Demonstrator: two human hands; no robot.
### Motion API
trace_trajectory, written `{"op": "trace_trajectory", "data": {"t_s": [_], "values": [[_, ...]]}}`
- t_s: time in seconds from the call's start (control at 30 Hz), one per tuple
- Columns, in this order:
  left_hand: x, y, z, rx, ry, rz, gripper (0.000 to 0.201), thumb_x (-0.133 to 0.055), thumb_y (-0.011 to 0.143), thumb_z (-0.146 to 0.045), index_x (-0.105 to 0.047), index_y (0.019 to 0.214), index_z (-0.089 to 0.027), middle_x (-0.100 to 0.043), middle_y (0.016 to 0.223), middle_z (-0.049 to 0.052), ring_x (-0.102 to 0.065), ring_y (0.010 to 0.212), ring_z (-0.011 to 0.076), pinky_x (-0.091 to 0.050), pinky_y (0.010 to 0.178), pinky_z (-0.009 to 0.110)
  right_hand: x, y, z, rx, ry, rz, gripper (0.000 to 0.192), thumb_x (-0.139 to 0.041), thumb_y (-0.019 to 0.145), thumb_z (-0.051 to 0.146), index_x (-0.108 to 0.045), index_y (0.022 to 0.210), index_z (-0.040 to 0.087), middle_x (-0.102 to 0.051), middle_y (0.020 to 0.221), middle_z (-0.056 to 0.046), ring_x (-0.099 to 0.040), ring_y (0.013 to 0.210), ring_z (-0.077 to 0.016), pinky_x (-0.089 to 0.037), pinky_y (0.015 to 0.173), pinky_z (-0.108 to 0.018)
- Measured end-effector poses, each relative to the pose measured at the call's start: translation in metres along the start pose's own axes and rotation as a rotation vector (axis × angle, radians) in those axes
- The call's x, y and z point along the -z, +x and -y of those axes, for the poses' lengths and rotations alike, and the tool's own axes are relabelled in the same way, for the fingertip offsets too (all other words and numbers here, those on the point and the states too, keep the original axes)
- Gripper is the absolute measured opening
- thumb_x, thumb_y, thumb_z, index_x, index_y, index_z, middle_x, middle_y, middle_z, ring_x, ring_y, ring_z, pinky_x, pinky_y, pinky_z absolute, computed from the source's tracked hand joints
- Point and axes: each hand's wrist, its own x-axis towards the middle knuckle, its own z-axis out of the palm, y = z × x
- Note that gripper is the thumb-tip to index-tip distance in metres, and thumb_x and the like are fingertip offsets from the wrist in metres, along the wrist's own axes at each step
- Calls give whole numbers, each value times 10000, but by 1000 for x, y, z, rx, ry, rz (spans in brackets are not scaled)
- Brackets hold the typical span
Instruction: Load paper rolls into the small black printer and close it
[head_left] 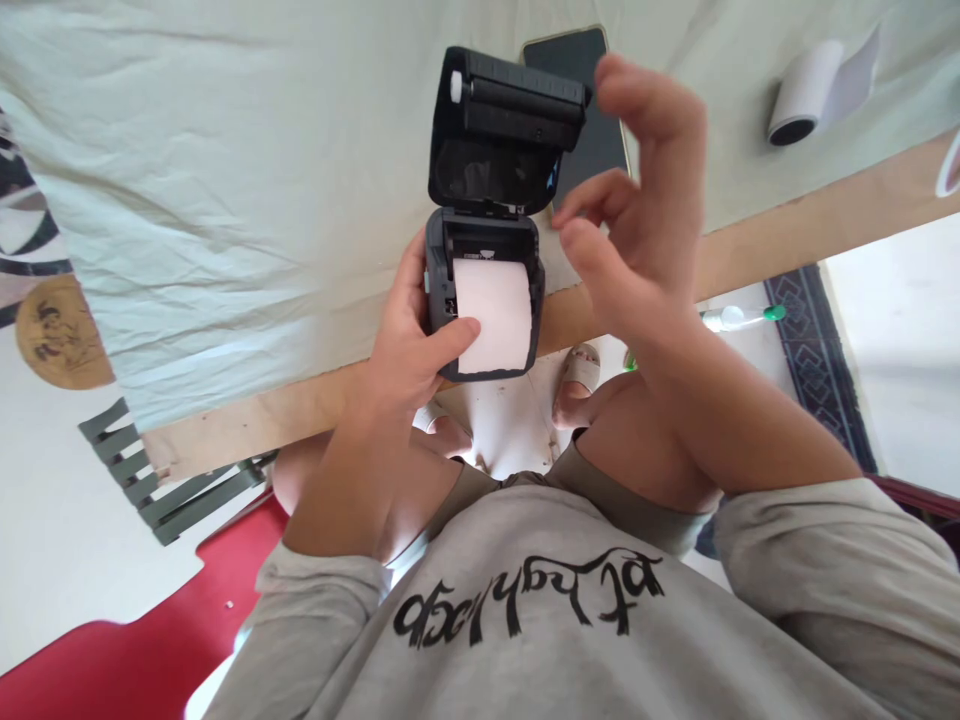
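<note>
The left hand (405, 340) has its grip around a small printer (486, 290), lid up, thumb on the paper roll (493, 315), at the tabletop (225, 200) edge. The right hand (637, 220) hovers at 3 o'clock, fingers loosely spread, empty. Behind it, a phone (592, 140) is partly hidden; at 1 o'clock lies probably a spare roll (806, 95).

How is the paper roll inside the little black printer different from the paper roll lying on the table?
The paper roll in the printer sits inside the open printer, held by the left hand; the spare roll lies loose on the table cloth, untouched. The first shows its flat white front, the spare its dark hollow end. Both are white paper.
</note>
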Motion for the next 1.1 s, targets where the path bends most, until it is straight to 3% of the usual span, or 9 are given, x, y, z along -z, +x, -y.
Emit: {"op": "trace_trajectory", "data": {"t_s": [0.07, 0.23, 0.37, 0.47, 0.67, 0.77, 0.9, 1.0, 1.1], "values": [[0, -1, 0, -25, -6, -5, 633, -879, 679, -288, -646, 1267, -313, -713, 1232, 25, -690, 1112, 252, -597, 920, 367, 0, 4, -3, -184, 174, 38, 469, -461, 936, 376, -346, 1390, 364, -330, 1620, 23, -465, 1453, -189, -605, 787, -302], [-2, -4, -5, 30, 63, -48, 675, -893, 674, -348, -618, 1288, -300, -700, 1269, 54, -690, 1158, 283, -602, 908, 370, -1, 7, -9, -270, 442, -9, 219, -484, 953, 317, -540, 1162, 284, -636, 1178, -28, -647, 1145, -179, -515, 610, -269], [-3, -5, -8, 49, 91, -38, 743, -899, 653, -372, -583, 1322, -308, -686, 1284, 65, -658, 1221, 319, -606, 919, 390, -1, 2, -5, -250, 339, 281, 332, -658, 904, 403, -584, 1201, 276, -614, 1311, -22, -658, 995, -158, -497, 559, -231], [-4, -6, -6, 5, 46, -5, 652, -864, 708, -427, -599, 1293, -315, -696, 1201, 58, -699, 1116, 305, -616, 799, 373, -5, -2, 0, -245, 278, 431, 515, -674, 862, 458, -505, 1316, 284, -595, 1358, -32, -657, 997, -162, -539, 606, -234], [-9, -10, -6, 46, 38, -63, 399, -773, 804, -366, -656, 1177, -285, -732, 1033, 48, -732, 945, 259, -598, 694, 345, -11, -6, 3, -155, 185, 472, 526, -638, 872, 492, -478, 1317, 260, -573, 1380, -70, -590, 1266, -250, -608, 874, -360], [-10, -11, -8, 41, 37, -90, 372, -775, 794, -344, -679, 1149, -290, -731, 1061, 41, -722, 955, 244, -601, 757, 356, -6, 0, 0, -95, 149, 416, 441, -528, 933, 485, -478, 1306, 255, -618, 1296, -64, -608, 1244, -232, -597, 847, -346], [-11, -9, -8, 10, 63, -122, 372, -794, 779, -326, -705, 1138, -281, -727, 1021, 32, -715, 895, 222, -587, 740, 333, 8, 26, -11, -150, -267, 54, 259, -501, 928, 302, -533, 1170, 217, -659, 1119, -58, -637, 1082, -207, -544, 964, -373], [-9, -8, -5, 11, 49, -126, 354, -792, 792, -311, -719, 1137, -285, -732, 1017, 26, -703, 852, 189, -583, 701, 295, 8, 50, -24, -415, -667, 56, 555, -674, 817, 302, -523, 1321, 126, -580, 1323, -166, -536, 1242, -322, -413, 1149, -515], [-6, -7, -2, -46, -18, -77, 349, -796, 797, -319, -735, 1139, -285, -735, 997, 20, -689, 821, 154, -575, 670, 252, -3, 63, -33, -577, -712, 140, 836, -762, 757, 367, -420, 1482, 127, -532, 1380, -204, -476, 1296, -403, -426, 1096, -622]]}}
